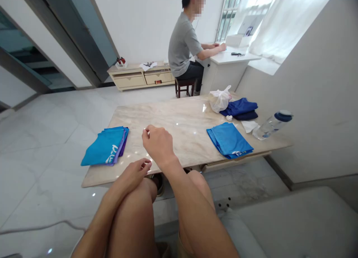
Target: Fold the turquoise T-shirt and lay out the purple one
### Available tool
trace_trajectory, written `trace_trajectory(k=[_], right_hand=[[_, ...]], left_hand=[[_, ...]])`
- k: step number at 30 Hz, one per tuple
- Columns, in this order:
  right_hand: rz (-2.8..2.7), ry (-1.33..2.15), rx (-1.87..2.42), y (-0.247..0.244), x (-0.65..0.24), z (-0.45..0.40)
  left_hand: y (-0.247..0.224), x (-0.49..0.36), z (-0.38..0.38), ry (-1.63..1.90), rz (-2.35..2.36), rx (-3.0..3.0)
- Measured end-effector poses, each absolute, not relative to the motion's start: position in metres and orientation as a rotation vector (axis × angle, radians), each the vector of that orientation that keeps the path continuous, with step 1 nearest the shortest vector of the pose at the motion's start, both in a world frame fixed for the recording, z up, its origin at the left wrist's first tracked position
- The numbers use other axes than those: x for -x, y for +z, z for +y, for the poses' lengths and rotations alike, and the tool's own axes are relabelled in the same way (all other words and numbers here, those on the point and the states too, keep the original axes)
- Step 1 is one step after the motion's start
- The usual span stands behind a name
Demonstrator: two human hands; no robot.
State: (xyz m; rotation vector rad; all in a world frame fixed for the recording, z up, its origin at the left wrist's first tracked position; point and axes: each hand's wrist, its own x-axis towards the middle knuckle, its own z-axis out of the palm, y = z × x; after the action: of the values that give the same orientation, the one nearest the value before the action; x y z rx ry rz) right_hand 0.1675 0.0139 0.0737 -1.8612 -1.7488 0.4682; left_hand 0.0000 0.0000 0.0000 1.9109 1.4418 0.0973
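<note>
My right hand (160, 141) is over the front middle of the marble-topped table (167, 116), fingers curled in and closed. Whatever it holds, if anything, is hidden. Lower and to the left, my left hand (137, 171) hovers by the table's front edge with its fingers loosely bent and apart, holding nothing I can see. Left of both hands lies a stack of folded cloths (103, 148), blue on top with white lettering, lilac and purple beneath. Another folded blue cloth (229, 139) lies on the right part of the table, apart from my hands.
At the back right of the table are a white plastic bag (220, 99), a dark blue cloth (241, 106) and a clear water bottle (272, 125) with a blue lid. Beyond, a person (183, 45) sits at a white desk (229, 69). A low cabinet (134, 77) stands against the wall.
</note>
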Motion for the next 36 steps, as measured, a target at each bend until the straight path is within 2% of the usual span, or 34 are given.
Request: trace_trajectory(k=[13,32,36], right_hand=[[-1.75,0.451,1.921,0.072,-0.185,0.01],[-1.782,0.443,1.956,0.061,-0.171,0.01],[-1.773,0.458,1.992,0.056,-0.173,0.009]], left_hand=[[0.005,-0.014,-0.004,0.13,1.463,-1.913],[-0.013,-0.005,-0.01,0.211,1.518,-1.951],[-0.012,-0.002,-0.011,0.145,1.508,-1.942]])
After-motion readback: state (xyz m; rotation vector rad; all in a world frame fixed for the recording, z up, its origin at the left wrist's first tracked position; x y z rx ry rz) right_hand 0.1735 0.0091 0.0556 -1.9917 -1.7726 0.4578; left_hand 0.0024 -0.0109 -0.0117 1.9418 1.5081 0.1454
